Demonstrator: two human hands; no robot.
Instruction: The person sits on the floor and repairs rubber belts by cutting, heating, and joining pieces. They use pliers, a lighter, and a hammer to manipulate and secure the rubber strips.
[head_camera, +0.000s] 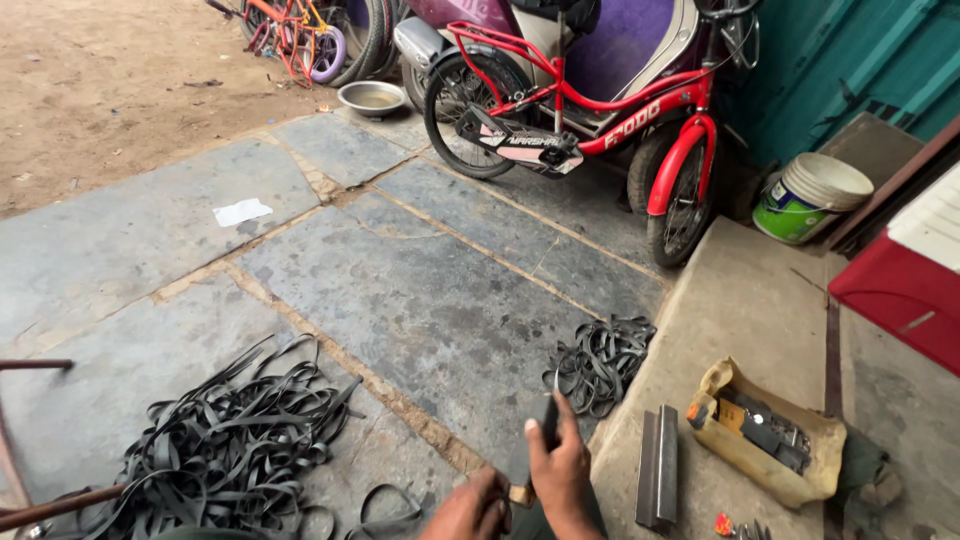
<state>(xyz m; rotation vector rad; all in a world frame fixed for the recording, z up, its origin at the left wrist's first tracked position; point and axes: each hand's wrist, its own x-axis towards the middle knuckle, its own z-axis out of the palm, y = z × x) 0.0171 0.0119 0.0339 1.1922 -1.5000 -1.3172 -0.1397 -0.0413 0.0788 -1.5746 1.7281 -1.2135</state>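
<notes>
My right hand (562, 472) is closed around a dark, flat strip-like piece (545, 418) that stands nearly upright at the bottom middle of the view. My left hand (470, 510) grips the lower end of that piece, where a small tan part (520, 495) shows between the two hands. Whether the piece is rubber or a tool I cannot tell. A small heap of black rubber strips (600, 362) lies on the stone floor just beyond my right hand. A larger heap of black rubber strips (230, 430) spreads out to the left.
Two grey metal bars (658, 465) and a tan bag of tools (770, 438) lie on the concrete step at right. Farther back stand a red bicycle (575, 110), a green-and-white bucket (810, 195), a metal bowl (372, 97) and a red box (900, 285).
</notes>
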